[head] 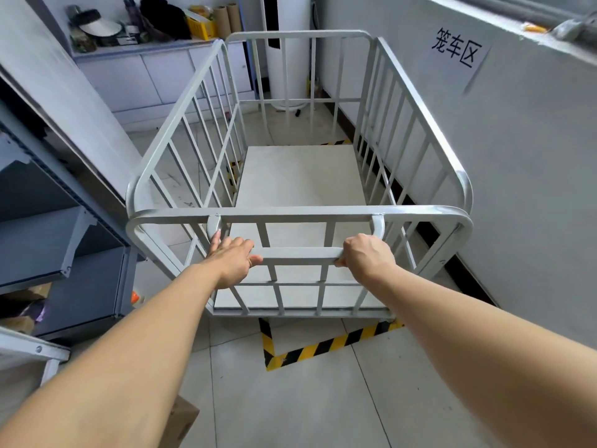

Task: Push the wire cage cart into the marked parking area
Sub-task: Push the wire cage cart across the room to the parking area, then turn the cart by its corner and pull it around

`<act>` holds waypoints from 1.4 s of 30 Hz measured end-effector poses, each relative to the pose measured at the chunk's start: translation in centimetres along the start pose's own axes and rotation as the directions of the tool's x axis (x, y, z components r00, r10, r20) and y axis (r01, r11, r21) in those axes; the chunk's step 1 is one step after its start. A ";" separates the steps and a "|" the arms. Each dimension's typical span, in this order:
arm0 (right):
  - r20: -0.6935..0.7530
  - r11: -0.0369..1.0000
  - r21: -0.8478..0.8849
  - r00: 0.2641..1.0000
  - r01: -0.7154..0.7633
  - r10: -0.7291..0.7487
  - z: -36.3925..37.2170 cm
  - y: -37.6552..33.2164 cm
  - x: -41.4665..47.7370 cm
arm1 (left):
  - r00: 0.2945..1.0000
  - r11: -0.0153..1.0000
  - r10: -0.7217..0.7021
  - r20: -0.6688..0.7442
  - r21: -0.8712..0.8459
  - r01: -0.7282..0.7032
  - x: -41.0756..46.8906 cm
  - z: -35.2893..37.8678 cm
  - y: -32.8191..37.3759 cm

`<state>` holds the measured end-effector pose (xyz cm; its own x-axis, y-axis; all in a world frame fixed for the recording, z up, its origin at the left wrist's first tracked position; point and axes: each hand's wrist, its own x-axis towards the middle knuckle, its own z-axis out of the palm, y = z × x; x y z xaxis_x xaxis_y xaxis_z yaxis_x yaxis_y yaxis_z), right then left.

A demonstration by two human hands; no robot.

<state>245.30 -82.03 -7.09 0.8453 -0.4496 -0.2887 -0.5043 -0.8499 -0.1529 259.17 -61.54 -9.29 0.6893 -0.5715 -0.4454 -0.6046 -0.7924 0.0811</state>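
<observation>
My left hand (233,257) and right hand (366,255) both gripping the push bar (298,253) of the wire cage cart (300,176), cart standing inside yellow-black floor tape (323,345), beside the wall sign (458,56)

Both arms extended forward; left grip (233,257) loosely curled, right grip (366,256) clenched, knuckles up

Grey metal shelving (61,227) at left, cluttered white cabinet (155,76) behind, white cylinder (287,59), cardboard tubes (227,21)
</observation>
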 end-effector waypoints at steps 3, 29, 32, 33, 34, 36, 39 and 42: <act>-0.016 1.000 0.000 1.000 0.004 -0.004 -0.1 0.3 0.6 | 1.000 1.000 -0.028 0.004 -0.005 0.028 0.6 -0.4 0.4; 0.052 0.989 -0.004 0.988 0.145 -0.145 -10.7 29.9 6.0 | 0.990 0.998 0.053 -0.128 -0.010 -0.054 9.3 -7.0 34.8; 0.096 0.985 -0.031 0.982 0.168 -0.164 -11.0 31.7 8.0 | 0.992 0.998 0.056 -0.112 -0.013 -0.058 11.0 -7.0 36.3; 0.112 0.982 -0.040 0.978 0.183 -0.178 -11.0 32.0 8.8 | 0.993 0.998 0.057 -0.099 -0.016 -0.058 11.6 -7.1 36.6; 0.120 0.979 -0.052 0.974 0.199 -0.192 -11.2 32.2 9.6 | 0.995 0.998 0.057 -0.083 -0.016 -0.058 12.3 -7.1 36.7; 0.138 0.968 -0.074 0.964 0.240 -0.228 -11.2 32.5 11.5 | 0.997 0.998 0.061 -0.044 -0.009 -0.061 13.8 -7.0 36.9; 0.188 0.949 -0.098 0.942 0.298 -0.276 -10.9 32.3 14.0 | 0.999 0.998 0.052 0.009 -0.026 -0.052 15.5 -6.6 36.8; 0.225 0.931 -0.128 0.924 0.343 -0.309 -10.5 32.6 15.7 | 1.000 0.997 -0.001 0.011 -0.072 0.001 16.5 -6.8 36.9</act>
<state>243.97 -119.66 -6.65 0.8971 -0.0910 -0.4323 -0.1572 -0.9802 -0.1200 251.01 -101.64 -7.58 0.6853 -0.5688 -0.4548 -0.5735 -0.8064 0.1442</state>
